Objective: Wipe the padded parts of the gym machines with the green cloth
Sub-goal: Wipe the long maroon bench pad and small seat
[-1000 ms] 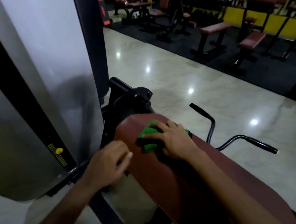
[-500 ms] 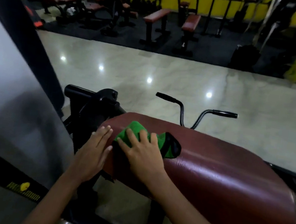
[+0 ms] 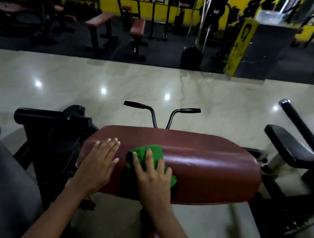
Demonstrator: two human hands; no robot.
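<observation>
Pressing flat-fingered, the right hand (image 3: 152, 176) has slid the green cloth (image 3: 151, 155) rightward along the maroon pad (image 3: 206, 167) (near its left end); the left hand (image 3: 98, 163) now lies flat, fingers straight, beside it.

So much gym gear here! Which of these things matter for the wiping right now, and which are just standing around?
In use:
green cloth, pressed flat under the right hand
red pad being wiped
left hand, resting flat on the pad

Just standing around:
handlebars
black seat
red benches
shiny floor
</observation>
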